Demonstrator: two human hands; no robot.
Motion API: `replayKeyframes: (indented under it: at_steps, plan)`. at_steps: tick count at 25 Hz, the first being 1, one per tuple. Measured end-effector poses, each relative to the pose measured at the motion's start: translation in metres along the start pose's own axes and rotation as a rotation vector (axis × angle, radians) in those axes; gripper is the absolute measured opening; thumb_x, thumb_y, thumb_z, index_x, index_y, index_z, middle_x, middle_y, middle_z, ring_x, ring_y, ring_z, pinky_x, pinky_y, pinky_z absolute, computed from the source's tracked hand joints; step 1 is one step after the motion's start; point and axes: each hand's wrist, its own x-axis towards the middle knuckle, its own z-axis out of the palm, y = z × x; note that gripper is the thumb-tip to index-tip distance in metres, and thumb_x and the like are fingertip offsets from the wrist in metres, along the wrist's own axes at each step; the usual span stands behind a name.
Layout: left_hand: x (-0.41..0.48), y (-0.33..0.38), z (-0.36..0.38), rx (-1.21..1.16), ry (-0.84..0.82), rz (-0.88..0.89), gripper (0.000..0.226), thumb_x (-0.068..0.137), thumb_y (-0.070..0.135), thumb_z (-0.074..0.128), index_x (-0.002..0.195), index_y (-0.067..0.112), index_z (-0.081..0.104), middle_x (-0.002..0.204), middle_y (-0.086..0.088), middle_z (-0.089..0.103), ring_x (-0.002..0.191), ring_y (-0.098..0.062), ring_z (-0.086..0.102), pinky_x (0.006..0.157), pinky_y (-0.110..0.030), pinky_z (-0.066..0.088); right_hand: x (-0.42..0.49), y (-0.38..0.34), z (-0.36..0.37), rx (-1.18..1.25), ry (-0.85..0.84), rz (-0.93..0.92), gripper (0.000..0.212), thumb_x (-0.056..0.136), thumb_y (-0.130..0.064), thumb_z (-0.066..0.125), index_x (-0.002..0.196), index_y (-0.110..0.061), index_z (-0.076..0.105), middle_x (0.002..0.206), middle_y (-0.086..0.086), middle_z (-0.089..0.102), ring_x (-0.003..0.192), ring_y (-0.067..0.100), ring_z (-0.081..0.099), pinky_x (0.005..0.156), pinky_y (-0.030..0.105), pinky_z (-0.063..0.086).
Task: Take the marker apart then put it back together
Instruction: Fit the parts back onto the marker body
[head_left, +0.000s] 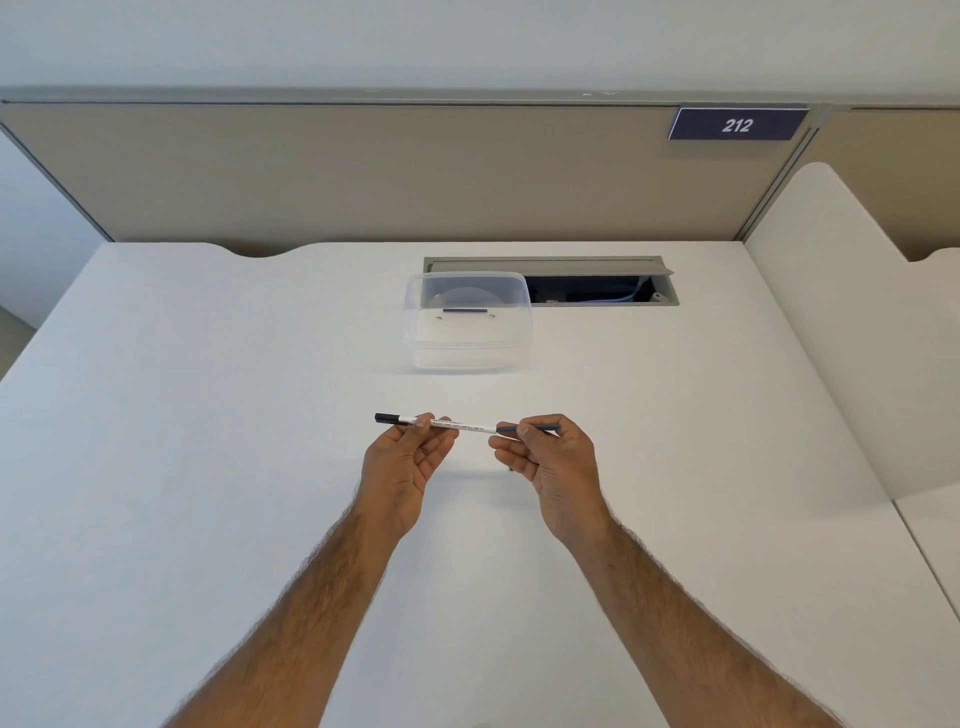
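Sign (736, 124) "212"; marker (462, 423) print illegible

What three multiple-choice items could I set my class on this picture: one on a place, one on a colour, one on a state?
1. Where is the clear container?
A. on the desk, beyond the marker
B. in a hand
C. on the floor

2. What colour is the middle of the marker's barrel?
A. red
B. white
C. green

3. How is the marker held?
A. it lies untouched
B. by one hand only
C. pinched by the left hand and the right hand

Answers:
1 A: it stands on the desk on the far side of the marker.
2 B: the printed middle stretch is white between dark ends.
3 C: both hands pinch it, one towards each end, above the desk.
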Motion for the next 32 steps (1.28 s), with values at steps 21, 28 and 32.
replayKeyframes:
  at_steps: [21,28,32]
  plan:
    - [-0.010,0.010,-0.002,1.501,-0.150,0.592,0.008,0.085,0.041,0.074,0.092,0.037,0.075,0.081,0.026,0.070,0.082,0.002,0.065,0.068,-0.019,0.050,0.003,-0.014,-0.004,-0.062,-0.042,-0.029,0.004,0.094,0.001,0.064,0.097,0.000,0.068,0.097,0.024,0.076,0.080,0.032,0.074,0.072,0.034,0.062]
    - [-0.010,-0.011,-0.001,1.374,-0.180,0.548,0.001,0.092,0.035,0.070,0.091,0.035,0.069,0.084,0.020,0.072,0.084,-0.001,0.067,0.076,-0.034,0.057,0.003,-0.018,-0.001,-0.145,-0.122,-0.082,0.025,0.089,0.002,0.070,0.113,-0.002,0.066,0.093,0.019,0.077,0.083,0.033,0.074,0.079,0.037,0.062]
    - [-0.009,-0.012,0.001,1.355,-0.194,0.542,0.004,0.091,0.034,0.071,0.089,0.036,0.067,0.083,0.019,0.072,0.084,-0.003,0.068,0.077,-0.039,0.058,0.002,-0.017,-0.001,-0.182,-0.152,-0.103,0.028,0.084,-0.001,0.073,0.112,-0.005,0.068,0.094,0.017,0.076,0.086,0.031,0.074,0.079,0.036,0.061]
